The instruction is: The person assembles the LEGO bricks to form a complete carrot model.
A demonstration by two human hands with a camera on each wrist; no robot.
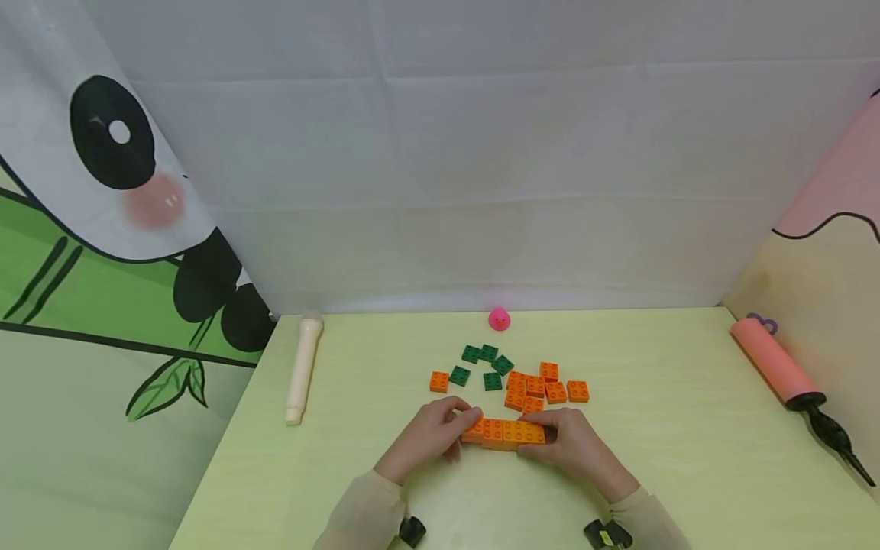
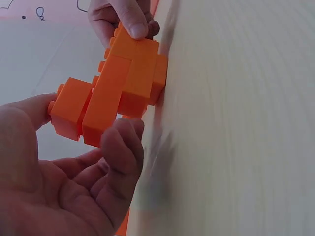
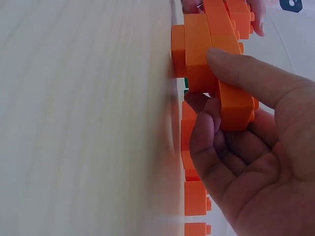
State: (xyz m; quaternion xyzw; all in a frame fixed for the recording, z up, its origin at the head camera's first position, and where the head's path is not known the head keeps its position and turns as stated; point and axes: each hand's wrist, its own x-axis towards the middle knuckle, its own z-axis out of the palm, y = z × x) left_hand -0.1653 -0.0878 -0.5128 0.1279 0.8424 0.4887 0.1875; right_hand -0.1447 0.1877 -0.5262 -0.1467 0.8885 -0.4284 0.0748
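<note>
Left hand (image 1: 429,435) and right hand (image 1: 569,441) pinch an orange brick bar (image 1: 505,434), on our side of the green bricks (image 1: 503,365).
Uneven pressure, we judge, could pop its end brick (image 2: 73,104), apparently poorly seated, loose.

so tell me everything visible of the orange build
The orange build is a stepped stack of smooth, plastic-looking bricks, studs up. It runs left to right, with a small brick atop its left end, a thin gap beneath. The left grip holds this end, the right grip the other. Contact with the table is unclear.
</note>
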